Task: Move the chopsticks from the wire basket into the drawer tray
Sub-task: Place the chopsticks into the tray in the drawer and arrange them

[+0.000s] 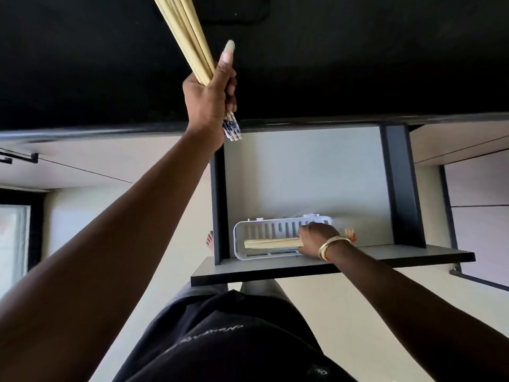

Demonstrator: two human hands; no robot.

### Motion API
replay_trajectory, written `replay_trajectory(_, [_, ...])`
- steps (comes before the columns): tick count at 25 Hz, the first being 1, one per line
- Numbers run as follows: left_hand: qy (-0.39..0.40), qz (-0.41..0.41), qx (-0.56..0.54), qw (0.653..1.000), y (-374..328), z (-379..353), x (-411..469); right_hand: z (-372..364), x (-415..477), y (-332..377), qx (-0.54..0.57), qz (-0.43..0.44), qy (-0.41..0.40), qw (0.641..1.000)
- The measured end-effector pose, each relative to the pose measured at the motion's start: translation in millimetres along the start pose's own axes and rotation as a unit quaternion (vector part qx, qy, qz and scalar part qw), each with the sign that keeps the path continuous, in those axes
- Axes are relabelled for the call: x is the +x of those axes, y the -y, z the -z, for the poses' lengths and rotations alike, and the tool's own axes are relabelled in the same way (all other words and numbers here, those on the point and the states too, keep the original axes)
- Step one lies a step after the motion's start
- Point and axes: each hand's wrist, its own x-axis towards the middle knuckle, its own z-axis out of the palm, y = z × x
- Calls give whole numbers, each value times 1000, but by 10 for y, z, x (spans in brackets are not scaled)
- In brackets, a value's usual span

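Desk [82,64] surface, black and wide, fills the top of the view above an open drawer [303,175] with dark sides and a pale floor. Near the drawer's front lies a white slotted tray [264,230]. The left hand [209,100] is raised over the desk edge, clamped around a bundle of chopsticks [187,34], whose blue-and-white patterned ends stick out below the fist. The right hand [316,239], with a gold bangle [330,245] at the wrist, is closed on a smaller bunch of chopsticks [271,243] lying in the tray. Pale script on the person's dark shirt [234,340] is too blurred to read.
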Motion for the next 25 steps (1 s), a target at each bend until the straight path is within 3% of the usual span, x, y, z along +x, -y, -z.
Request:
replay_trajectory(9, [-2, -2, 6, 1000, 8, 97, -55, 16, 196, 171, -6, 27, -25, 999])
replay_trajectory(13, [2, -9, 10, 1000, -17, 141, -30, 19, 83, 178, -81, 34, -93, 992])
replay_trajectory(22, [3, 0, 28, 1000, 29, 220, -85, -9, 282, 561, -87, 207, -116, 968])
replay_trajectory(25, [3, 1, 29, 1000, 3, 238, -71, 20, 352, 690, -51, 227, -110, 966])
